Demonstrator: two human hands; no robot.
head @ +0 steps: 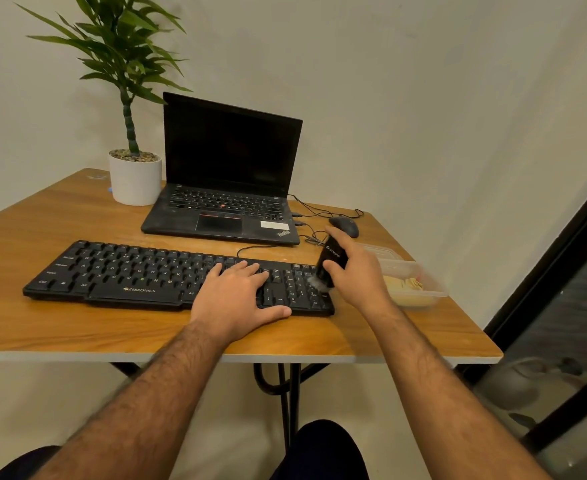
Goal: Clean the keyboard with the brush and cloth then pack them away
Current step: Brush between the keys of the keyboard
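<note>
Keyboard (167,277), black, wide, white legends, brush (328,268) bristles on its right end

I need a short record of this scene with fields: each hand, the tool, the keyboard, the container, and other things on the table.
left hand: left hand rests flat on the keyboard's right half
right hand: right hand holds the brush
tool: black brush, bristles down on the number pad
keyboard: black keyboard, near the table's front edge
container: clear plastic box right of the keyboard, yellow cloth inside
others: open laptop, mouse, potted plant, wooden table
</note>
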